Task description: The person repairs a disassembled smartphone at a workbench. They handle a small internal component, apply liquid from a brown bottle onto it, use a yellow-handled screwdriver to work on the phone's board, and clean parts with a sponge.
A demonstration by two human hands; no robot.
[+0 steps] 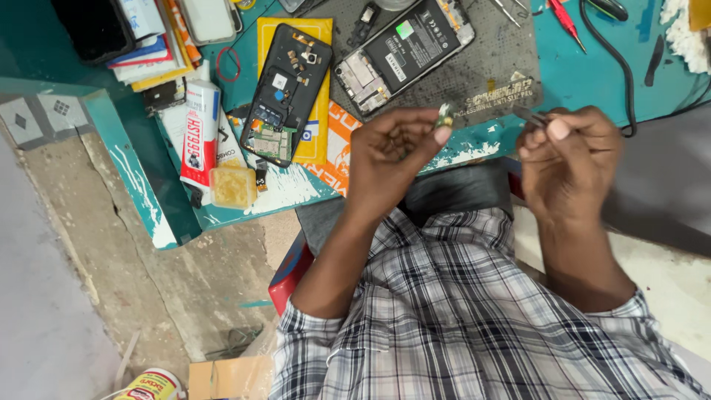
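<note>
Fingers [441, 133] of the left hand [389, 159] are pinched shut on a tiny green part [445, 115], which is held up just in front of the grey work mat [474, 81]. The right hand [570, 159] is closed around thin metal tweezers [530, 115], and the tips are pointed toward the tiny green part, a little apart from it. Both hands are held above the near edge of the teal tabletop [592, 74]. On the grey work mat an opened phone [404, 55] is laid with its insides showing. Left of the mat a black phone back [285, 92] is laid on a yellow card [320, 81]. Farther left of the mat a white glue tube [201, 130] is seen, with a small yellow block [232, 187] beside its near end. A red screwdriver [566, 21] is seen at the far right of the mat.
</note>
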